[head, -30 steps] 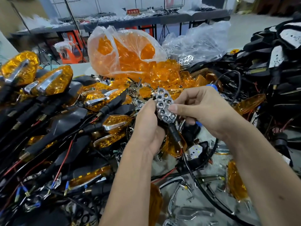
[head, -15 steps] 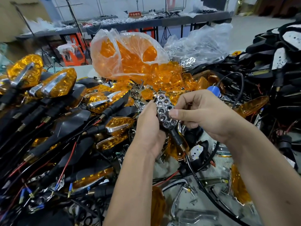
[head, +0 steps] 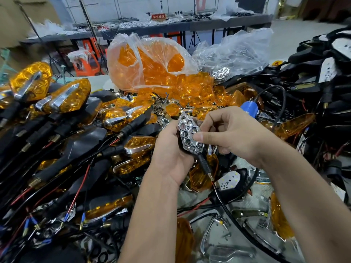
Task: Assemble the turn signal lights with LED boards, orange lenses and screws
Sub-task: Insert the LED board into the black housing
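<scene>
A turn signal light (head: 190, 136) with a chrome honeycomb reflector face and no lens is held at the middle of the view. My left hand (head: 171, 154) grips its black body from the left and below. My right hand (head: 228, 133) pinches the reflector from the right, thumb on its face, fingers curled behind. Its black stalk and wire (head: 218, 188) hang down. Loose orange lenses (head: 191, 88) lie heaped behind the hands. A blue-handled tool (head: 249, 109) pokes up behind my right hand.
Finished orange-lensed lights with black stalks (head: 62, 101) are piled at the left. A clear bag of orange lenses (head: 144, 67) and a bag of chrome reflectors (head: 231, 56) stand behind. Black housings with wires (head: 322, 76) are heaped at the right. Chrome trims (head: 218, 234) lie in front.
The light has tilted slightly in my hands and my right thumb has shifted on the reflector face. Both hands keep hold of it.
</scene>
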The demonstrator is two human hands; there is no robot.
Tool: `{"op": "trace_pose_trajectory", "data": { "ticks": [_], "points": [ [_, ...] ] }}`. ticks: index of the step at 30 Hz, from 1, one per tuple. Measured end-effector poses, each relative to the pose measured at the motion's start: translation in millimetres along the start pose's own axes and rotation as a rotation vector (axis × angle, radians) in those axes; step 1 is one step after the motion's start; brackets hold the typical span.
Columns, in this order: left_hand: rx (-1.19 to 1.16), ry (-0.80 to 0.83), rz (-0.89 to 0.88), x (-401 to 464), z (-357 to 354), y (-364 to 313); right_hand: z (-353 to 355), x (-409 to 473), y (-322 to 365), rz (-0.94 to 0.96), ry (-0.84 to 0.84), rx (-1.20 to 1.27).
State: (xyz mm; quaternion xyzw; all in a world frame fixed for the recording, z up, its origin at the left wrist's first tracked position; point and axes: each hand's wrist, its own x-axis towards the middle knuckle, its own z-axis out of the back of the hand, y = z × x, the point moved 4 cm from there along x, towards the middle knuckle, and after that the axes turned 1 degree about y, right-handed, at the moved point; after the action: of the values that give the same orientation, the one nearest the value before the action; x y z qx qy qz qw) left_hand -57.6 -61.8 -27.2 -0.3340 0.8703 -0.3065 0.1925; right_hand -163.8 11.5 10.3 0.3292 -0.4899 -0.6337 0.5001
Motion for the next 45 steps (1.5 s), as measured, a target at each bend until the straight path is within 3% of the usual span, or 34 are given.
{"op": "trace_pose_trajectory", "data": {
  "ticks": [7,16,20,26,34,45],
  "points": [
    [0.024,0.035,-0.048,-3,-4,-5,-3,0,-1,-0.019,-0.088,-0.007],
    [0.094,0.051,-0.155,-4,-4,-5,-9,0,-17,-0.173,0.103,0.072],
    [0.064,0.074,-0.200,-7,-8,-6,-5,2,-14,-0.112,0.104,-0.123],
    [0.011,0.137,-0.201,-10,-8,-10,-9,0,-10,-0.019,0.082,-0.045],
    [0.450,0.109,-0.260,-11,12,-25,-4,2,-12,0.004,-0.017,0.020],
    [0.557,0.030,-0.422,-7,20,-28,-8,5,-10,0.059,-0.046,-0.124]
  ]
}}
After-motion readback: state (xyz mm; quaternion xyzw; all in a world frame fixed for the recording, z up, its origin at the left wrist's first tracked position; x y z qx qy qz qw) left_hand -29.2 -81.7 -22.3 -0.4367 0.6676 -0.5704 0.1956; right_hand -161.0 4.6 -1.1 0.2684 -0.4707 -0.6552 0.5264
